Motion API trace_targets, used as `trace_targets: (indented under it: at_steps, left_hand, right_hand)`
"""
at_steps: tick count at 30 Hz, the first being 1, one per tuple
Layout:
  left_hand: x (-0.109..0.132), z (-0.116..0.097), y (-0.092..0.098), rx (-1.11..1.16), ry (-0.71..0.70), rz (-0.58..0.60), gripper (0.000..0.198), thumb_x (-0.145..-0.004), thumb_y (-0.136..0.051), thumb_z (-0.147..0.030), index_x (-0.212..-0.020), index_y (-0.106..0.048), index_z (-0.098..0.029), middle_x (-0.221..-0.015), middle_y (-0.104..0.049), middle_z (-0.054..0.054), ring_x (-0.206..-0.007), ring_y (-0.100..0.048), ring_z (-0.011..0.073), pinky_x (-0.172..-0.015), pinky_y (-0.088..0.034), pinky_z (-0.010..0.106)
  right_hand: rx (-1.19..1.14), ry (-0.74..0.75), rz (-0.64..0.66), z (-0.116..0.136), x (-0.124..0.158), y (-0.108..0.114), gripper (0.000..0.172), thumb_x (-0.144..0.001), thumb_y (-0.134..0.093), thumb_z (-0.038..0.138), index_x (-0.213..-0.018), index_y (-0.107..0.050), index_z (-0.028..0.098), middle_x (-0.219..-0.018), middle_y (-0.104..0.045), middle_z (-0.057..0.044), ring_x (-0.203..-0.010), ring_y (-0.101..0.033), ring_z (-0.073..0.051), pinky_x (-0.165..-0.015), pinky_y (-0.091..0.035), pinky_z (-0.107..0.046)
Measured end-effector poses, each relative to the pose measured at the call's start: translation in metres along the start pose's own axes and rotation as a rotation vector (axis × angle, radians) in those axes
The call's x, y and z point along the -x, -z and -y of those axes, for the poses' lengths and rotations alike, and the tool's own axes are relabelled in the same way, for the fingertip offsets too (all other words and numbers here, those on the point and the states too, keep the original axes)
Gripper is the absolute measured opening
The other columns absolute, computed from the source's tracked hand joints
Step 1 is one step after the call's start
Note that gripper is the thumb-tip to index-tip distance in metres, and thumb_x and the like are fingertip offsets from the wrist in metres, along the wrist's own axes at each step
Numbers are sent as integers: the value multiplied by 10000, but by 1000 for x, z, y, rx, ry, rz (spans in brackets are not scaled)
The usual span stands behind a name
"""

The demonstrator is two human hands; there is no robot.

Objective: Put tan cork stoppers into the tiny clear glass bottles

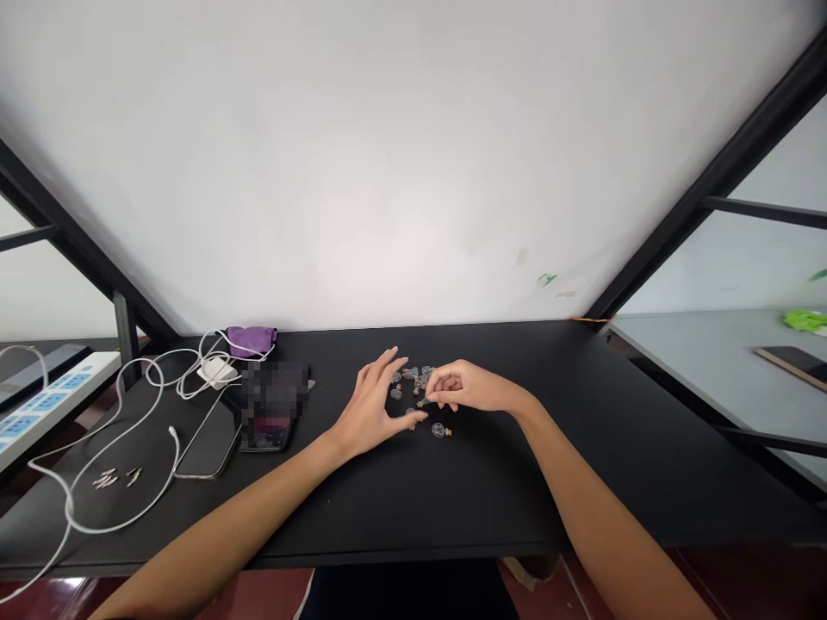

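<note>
Several tiny clear glass bottles with cork stoppers lie in a loose group on the black table. My left hand is open beside the group, its fingers spread and its thumb stretched over one of the bottles. From the other side, my right hand pinches a corked glass bottle between thumb and fingertips; the fingers partly hide it. One more corked bottle lies apart, nearer to me. Behind the hands, other small bottles are close together, some covered by my right hand.
Left of my hands lie two phones, tangled white cables, a white charger and a purple pouch. Small metallic pieces rest near a cable loop. A power strip stands far left; a white wall rises behind.
</note>
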State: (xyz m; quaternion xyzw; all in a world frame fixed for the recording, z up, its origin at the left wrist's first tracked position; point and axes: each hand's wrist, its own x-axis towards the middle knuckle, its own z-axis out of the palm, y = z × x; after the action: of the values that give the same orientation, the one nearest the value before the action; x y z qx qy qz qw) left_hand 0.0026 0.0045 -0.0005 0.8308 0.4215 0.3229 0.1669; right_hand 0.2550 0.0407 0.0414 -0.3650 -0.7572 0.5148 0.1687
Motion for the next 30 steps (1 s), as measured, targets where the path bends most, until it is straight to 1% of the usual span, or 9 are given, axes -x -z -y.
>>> trace_targets:
  at_steps: [4,12,14,16,18,21,23,25,30]
  left_hand:
    - [1,3,-3,-106,-75,169,1112,-722,-774,-736,-1605,-246,-316,-1719,-163,131,-1591,-140,378,-1280,-92,607]
    - [0,10,-7,-75,-1,200,1159,-689,-761,-781,-1615,-239,-321,-1732,-100,119,-1599,-59,392,-1275,-57,632]
    - [0,12,-7,-40,32,210,1142,-696,-767,-767,-1611,-254,-316,-1732,-102,114,-1600,-59,386,-1279,-75,624]
    - [0,13,-7,0,59,211,1131,-704,-790,-731,-1611,-261,-309,-1733,-100,107,-1603,-60,372,-1289,-81,601]
    - [0,14,-8,56,86,188,1074,-745,-786,-689,-1608,-277,-300,-1735,-99,91,-1607,-49,348,-1300,-99,569]
    - [-2,14,-8,169,156,88,732,-967,-560,-615,-1587,-346,-289,-1730,-153,51,-1613,-77,270,-1311,-147,505]
    - [-5,14,-8,229,208,-14,550,-1072,-353,-523,-1555,-423,-269,-1707,-249,38,-1602,-157,213,-1317,-153,457]
    - [-8,16,-6,277,257,-107,527,-1096,-273,-459,-1518,-493,-232,-1666,-349,52,-1575,-255,191,-1318,-163,424]
    - [-12,22,-2,399,329,-213,474,-1065,-395,-451,-1360,-670,-201,-1578,-475,72,-1516,-380,230,-1298,-236,416]
  right_hand:
    - [92,-15,11,0,1,-7,263,-881,-709,442,-895,-738,181,-684,-638,-8,-607,-568,-149,-583,-444,-277]
    - [168,7,-151,-1,11,-24,251,-910,-669,434,-1016,-724,214,-739,-636,-1,-638,-546,-153,-608,-441,-286]
    - [196,18,-217,-1,17,-34,268,-935,-641,448,-1091,-706,240,-787,-648,-9,-689,-590,-178,-655,-490,-311]
    - [304,70,-435,-4,25,-47,267,-961,-609,452,-1139,-694,273,-1025,-678,-54,-940,-641,-232,-855,-534,-378]
    - [389,100,-601,-9,33,-60,340,-965,-607,469,-1263,-631,307,-1342,-604,-76,-1303,-532,-280,-1123,-433,-463]
    - [476,1,-578,-17,40,-76,655,-934,-635,567,-1515,-420,355,-1650,-340,-55,-1548,-262,-302,-1237,-318,-520]
    - [540,-70,-542,-19,39,-80,805,-922,-619,636,-1601,-288,360,-1718,-214,-42,-1597,-129,-310,-1269,-239,-561]
    - [561,-105,-523,-20,35,-81,864,-932,-571,680,-1639,-199,350,-1742,-128,-37,-1609,-56,-302,-1281,-203,-564]
    - [479,-136,-549,-17,19,-79,800,-1001,-418,684,-1661,-108,354,-1751,-37,-17,-1609,-15,-282,-1279,-211,-554]
